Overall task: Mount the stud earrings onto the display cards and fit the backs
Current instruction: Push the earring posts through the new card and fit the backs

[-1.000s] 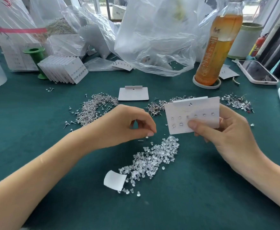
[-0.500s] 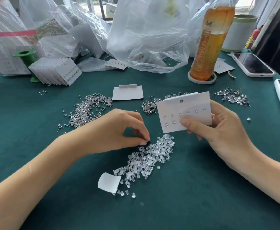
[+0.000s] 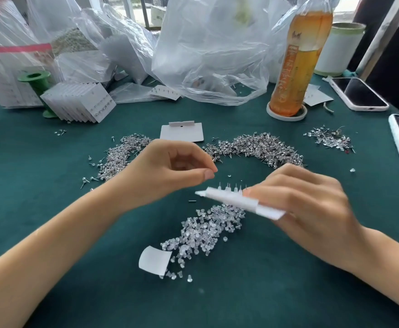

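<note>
White display card (image 3: 238, 201) sits in the right hand (image 3: 305, 209), tipped nearly edge-on to me, fingers curled over its top and thumb under. I see a row of thin stud posts (image 3: 231, 187) sticking up through it, bare as far as I can tell. Left hand (image 3: 167, 171) hovers just left of the posts, thumb and forefinger pressed together at the tips; too small for me to tell whether a back is between them. Card is held above the pile of clear plastic backs (image 3: 205, 230) on the green counter (image 3: 51, 197). A curled white paper scrap (image 3: 154, 260) lies at the pile's near end.

Loose silver studs lie in heaps behind the hands: left heap (image 3: 120, 157), middle heap (image 3: 260, 147), small one far right (image 3: 328, 138). Blank card (image 3: 182, 131) lies flat between the heaps. Stack of filled cards (image 3: 80, 102) leans at back left.

Writing: orange drink bottle (image 3: 298, 62) has a label with characters, not legible to me. Two phones (image 3: 357, 93) at right, screens dark.
</note>
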### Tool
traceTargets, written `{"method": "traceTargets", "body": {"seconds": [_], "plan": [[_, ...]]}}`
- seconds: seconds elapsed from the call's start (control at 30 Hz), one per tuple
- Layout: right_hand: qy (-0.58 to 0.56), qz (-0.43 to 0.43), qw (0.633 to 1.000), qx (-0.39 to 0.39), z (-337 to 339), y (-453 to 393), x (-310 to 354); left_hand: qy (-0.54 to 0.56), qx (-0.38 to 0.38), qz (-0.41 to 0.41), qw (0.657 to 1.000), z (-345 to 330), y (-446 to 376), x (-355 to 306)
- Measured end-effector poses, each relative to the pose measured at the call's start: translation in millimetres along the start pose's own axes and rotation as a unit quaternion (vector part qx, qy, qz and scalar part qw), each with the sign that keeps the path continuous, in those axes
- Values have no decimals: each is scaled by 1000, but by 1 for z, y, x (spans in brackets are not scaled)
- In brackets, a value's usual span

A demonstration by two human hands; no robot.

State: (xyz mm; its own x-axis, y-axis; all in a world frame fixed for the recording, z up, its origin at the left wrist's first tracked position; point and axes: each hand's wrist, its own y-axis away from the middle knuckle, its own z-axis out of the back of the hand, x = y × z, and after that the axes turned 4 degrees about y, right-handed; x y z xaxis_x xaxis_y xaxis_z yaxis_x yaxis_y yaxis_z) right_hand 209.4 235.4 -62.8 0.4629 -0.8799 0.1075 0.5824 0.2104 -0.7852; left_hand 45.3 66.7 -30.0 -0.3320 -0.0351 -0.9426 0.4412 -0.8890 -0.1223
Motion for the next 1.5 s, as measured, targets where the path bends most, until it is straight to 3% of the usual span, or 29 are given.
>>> {"method": "traceTargets", "body": {"seconds": [0.13,0.27,0.67,1.1,1.37,1.5], "plan": [[150,139,979,28,0,-1,1,63,48,39,996,-5,2,-4],[200,186,961,36,-4,-2,2,87,102,52,990,-14,5,-6],[192,185,961,74,-6,0,3,-15,113,34,993,-17,9,-8],[188,178,962,85,-7,1,4,-52,108,20,993,-20,10,-7],[202,178,960,79,-8,1,6,-53,98,21,994,-21,10,-5],[201,170,962,73,-7,0,5,1,85,32,996,-21,10,-5]]}}
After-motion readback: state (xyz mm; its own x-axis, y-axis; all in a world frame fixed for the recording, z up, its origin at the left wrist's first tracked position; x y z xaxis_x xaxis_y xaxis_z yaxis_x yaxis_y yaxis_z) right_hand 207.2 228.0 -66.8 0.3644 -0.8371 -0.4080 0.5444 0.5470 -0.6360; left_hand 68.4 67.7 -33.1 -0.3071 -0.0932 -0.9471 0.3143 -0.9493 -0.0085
